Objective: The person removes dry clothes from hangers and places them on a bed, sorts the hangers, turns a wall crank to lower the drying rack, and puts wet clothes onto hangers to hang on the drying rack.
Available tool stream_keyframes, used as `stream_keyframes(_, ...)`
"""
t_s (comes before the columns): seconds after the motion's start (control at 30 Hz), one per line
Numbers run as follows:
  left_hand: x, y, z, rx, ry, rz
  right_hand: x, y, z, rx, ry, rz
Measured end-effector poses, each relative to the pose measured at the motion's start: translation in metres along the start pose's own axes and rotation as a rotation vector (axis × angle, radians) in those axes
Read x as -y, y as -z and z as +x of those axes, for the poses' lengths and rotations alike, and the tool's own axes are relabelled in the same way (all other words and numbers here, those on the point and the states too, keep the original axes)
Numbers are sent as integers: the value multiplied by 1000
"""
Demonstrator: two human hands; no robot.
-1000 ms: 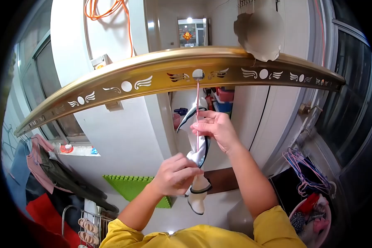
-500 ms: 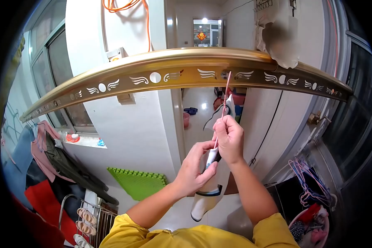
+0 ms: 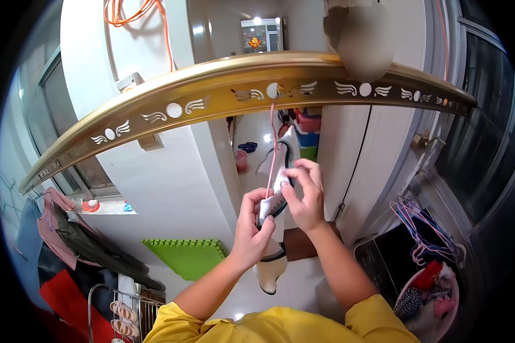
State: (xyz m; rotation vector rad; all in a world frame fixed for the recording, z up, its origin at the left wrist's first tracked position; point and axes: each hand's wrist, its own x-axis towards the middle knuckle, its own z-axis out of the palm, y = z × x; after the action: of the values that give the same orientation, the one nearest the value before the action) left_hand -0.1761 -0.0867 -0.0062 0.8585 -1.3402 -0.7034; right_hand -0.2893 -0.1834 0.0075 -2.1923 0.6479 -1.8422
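Note:
A pink hanger (image 3: 275,134) runs edge-on from the lower edge of the golden rail (image 3: 223,86) down to my hands; whether its hook is fastened there I cannot tell. White cloth with dark trim, a garment (image 3: 280,177) whose kind is unclear, hangs along the hanger, with its lower part (image 3: 270,274) dangling below my wrists. My left hand (image 3: 252,228) pinches the garment beside the hanger's lower end. On the other side, my right hand (image 3: 306,197) has thumb and bent fingers at the garment's edge, the fingertips slightly blurred.
Clothes (image 3: 68,223) hang at the left above a shoe rack (image 3: 129,308). A green foam mat (image 3: 186,257) leans on the wall. At the right are several thin hangers (image 3: 420,228) and a pink basket (image 3: 453,308) of laundry. A door (image 3: 349,166) stands behind my right hand.
My right hand has let go of the hanger and moved to the garment's edge. The hanger stays near the rail. My left hand still holds the cloth; the view has shifted.

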Motion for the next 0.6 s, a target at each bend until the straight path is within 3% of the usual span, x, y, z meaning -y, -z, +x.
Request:
stream_keyframes(0.03,-2,-1,-1,0,21,-10,-2,-1,-8,-93,-52,-25)
stream_keyframes(0.1,-3,-3,-2,6,-15,46,-12,-5,-21,9,-126,86)
stream_keyframes(0.17,-2,-3,-2,11,-54,101,-8,-12,-31,126,-417,584)
stream_keyframes(0.3,3,-1,-1,28,-97,-55,18,-7,-17,192,-499,767)
stream_keyframes(0.37,2,-4,-2,21,-147,-19,29,-8,-13,246,-447,729)
stream_keyframes(0.43,1,-6,-7,-3,-217,29,36,-11,-10,191,-148,509)
stream_keyframes(0.5,-1,-3,-9,-10,-260,35,51,-10,-6,181,-137,550)
stream_keyframes(0.6,-10,6,-15,-17,-470,185,68,-12,0,172,70,532)
